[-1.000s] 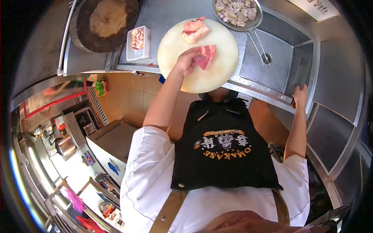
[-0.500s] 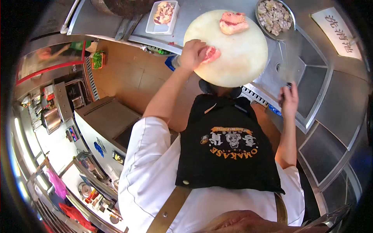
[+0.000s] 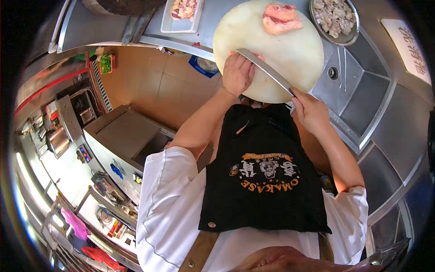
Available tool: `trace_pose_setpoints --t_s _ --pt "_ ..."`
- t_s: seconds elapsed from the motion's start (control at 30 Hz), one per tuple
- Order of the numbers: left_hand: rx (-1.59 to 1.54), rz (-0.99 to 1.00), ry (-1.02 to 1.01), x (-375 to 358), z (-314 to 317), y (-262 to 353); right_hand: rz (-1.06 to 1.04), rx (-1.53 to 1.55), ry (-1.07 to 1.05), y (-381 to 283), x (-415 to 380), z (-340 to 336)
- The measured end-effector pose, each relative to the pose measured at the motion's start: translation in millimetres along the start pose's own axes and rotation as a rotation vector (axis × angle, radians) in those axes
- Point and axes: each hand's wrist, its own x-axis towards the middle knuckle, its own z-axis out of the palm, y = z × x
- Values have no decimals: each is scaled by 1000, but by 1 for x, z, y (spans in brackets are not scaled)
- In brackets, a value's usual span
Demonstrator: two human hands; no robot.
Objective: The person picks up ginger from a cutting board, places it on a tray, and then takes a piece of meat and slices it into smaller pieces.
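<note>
A round white cutting board (image 3: 292, 56) lies in front of me. My left hand (image 3: 239, 75) presses down at its left edge, fingers curled over a small piece of raw meat (image 3: 259, 56) that is mostly covered. Gripped by its handle in my right hand (image 3: 310, 110) is a large kitchen knife (image 3: 268, 70). The blade runs diagonally across the board, and its far end is over the meat, close to my left fingers. Whether the edge has cut in cannot be seen. A bigger chunk of raw meat (image 3: 282, 19) rests at the back of the board.
A white tray (image 3: 180, 31) of cut meat stands back left. Back right, a metal bowl (image 3: 355, 25) holds pale chopped pieces. The steel sink (image 3: 374, 93) is on the right, with thin metal tongs (image 3: 343, 75). A blue container (image 3: 195, 63) sits below the counter's edge.
My right hand has brought the knife from over the sink leftward to the small meat piece. My left hand has shifted slightly down and right, now covering more of the meat.
</note>
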Motion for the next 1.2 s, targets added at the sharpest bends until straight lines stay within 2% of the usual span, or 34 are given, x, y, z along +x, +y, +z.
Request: trace_pose_setpoints --t_s 0.13,0.3,0.4,0.47,0.6,0.67,0.73,0.83,0.87,0.93,1.03,1.2 --pt "34 4 -3 0 2 2 -98 52 5 24 27 8" --pt "65 -17 -1 -1 1 4 -191 110 -47 -8 103 21" --pt "94 -54 -58 -1 2 8 -135 133 -112 -2 98 25" --pt "79 -78 -99 -2 3 4 -144 180 -54 27 60 23" --pt "55 -36 3 -6 9 1 -164 187 -8 41 46 21" --pt "45 -29 34 -2 6 1 -158 137 -56 30 93 43" --pt "52 -43 49 -4 6 4 -201 242 -62 -1 148 50" --pt "35 -51 49 -10 5 6 -172 208 35 -18 172 35" --pt "37 -51 66 -11 7 5 -139 219 84 -9 160 37" --pt "50 -37 71 -9 10 4 -129 92 -6 1 116 16" --pt "83 -2 35 -8 7 1 -145 143 22 19 42 7" --pt "96 20 21 -6 6 0 -116 74 8 30 16 2"
